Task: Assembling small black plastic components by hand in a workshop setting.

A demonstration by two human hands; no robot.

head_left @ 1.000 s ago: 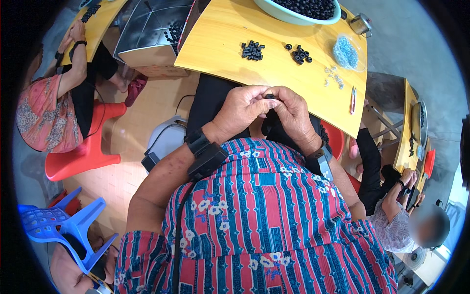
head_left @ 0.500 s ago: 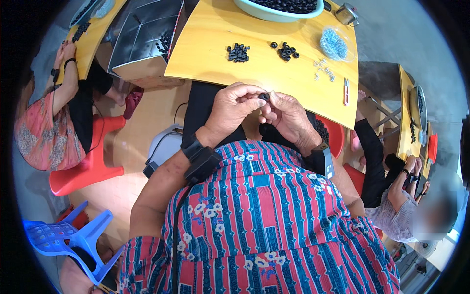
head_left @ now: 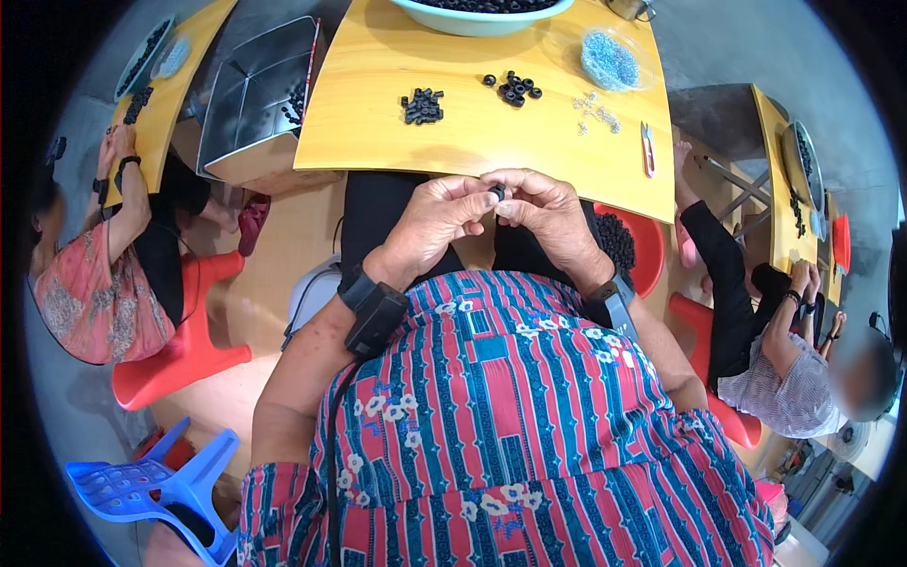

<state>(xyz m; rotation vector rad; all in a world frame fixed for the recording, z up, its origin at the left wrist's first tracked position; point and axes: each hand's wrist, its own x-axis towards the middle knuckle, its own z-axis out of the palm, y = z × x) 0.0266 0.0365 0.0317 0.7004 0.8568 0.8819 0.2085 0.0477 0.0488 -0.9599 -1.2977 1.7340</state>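
Observation:
Both hands meet just off the near edge of the yellow table [head_left: 364, 128]. Between the fingertips is a small black rubber-like part [head_left: 497, 191]; its exact kind is too small to make out. My left hand [head_left: 427, 225] pinches it from the left with thumb and forefinger. From the other side, the thumb and fingers of my right hand [head_left: 550, 215] close on it too. Beyond the hands lie a pile of short black tubes [head_left: 422, 107] and a group of rounded black rings [head_left: 516, 91]. Small clear pieces [head_left: 595, 114] are scattered farther right.
Snips [head_left: 648, 149] lie near the table's right edge. Behind are a clear tub of bluish pieces [head_left: 609, 60], a pale green basin [head_left: 482, 19] and a metal mug [head_left: 631, 9]. A red basin [head_left: 648, 248] stands low at right. People sit at tables on both sides.
The view has shifted, so the table sits higher and farther left. My right fingers have come over the top of the black part, and the hands are closer together around it.

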